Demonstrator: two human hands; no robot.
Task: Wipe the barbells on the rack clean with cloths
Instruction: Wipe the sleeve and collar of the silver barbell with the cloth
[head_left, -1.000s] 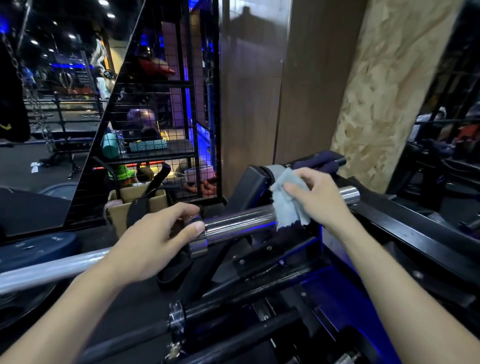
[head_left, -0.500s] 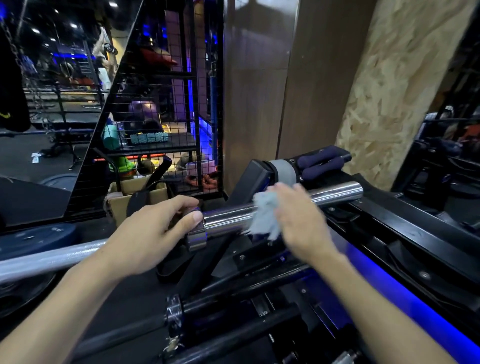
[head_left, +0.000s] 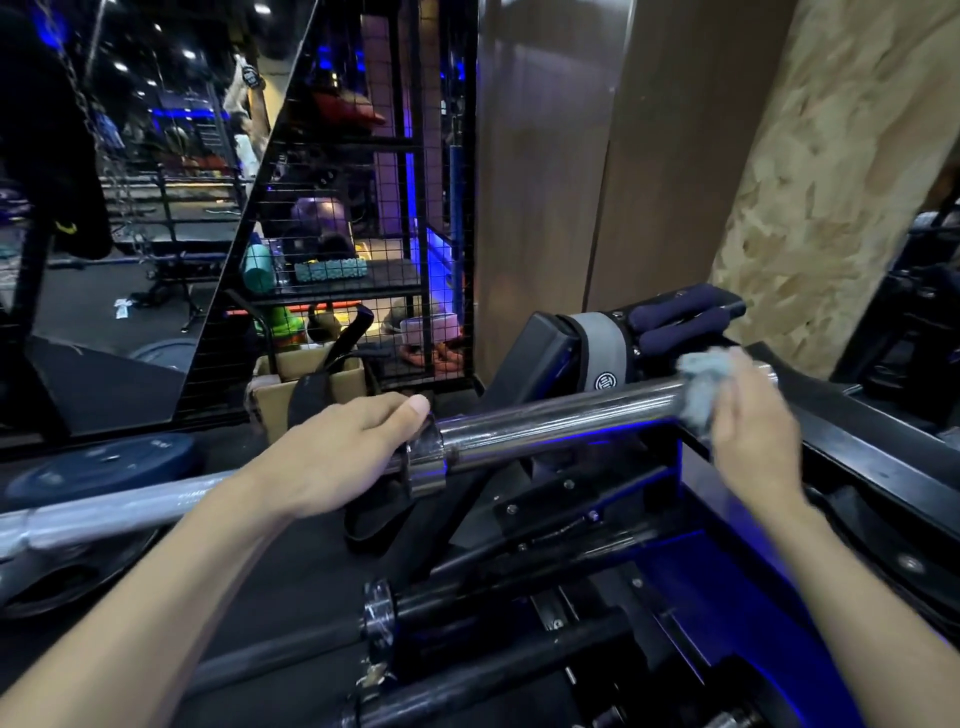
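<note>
Wiping was underway: your left hand gripped the barbell, your right hand pressed the cloth near its end; next, the lower bars.

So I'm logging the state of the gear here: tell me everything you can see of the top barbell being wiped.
The barbell lies nearly level across the rack, rising slightly to the right. Its thick chrome sleeve is shiny, reflecting blue light, with a collar where it meets the thinner, paler shaft running off left. The left hand grips it at the collar. The right hand presses a pale blue cloth round the sleeve near its right end, blurred by motion. Two darker bars lie below.
</note>
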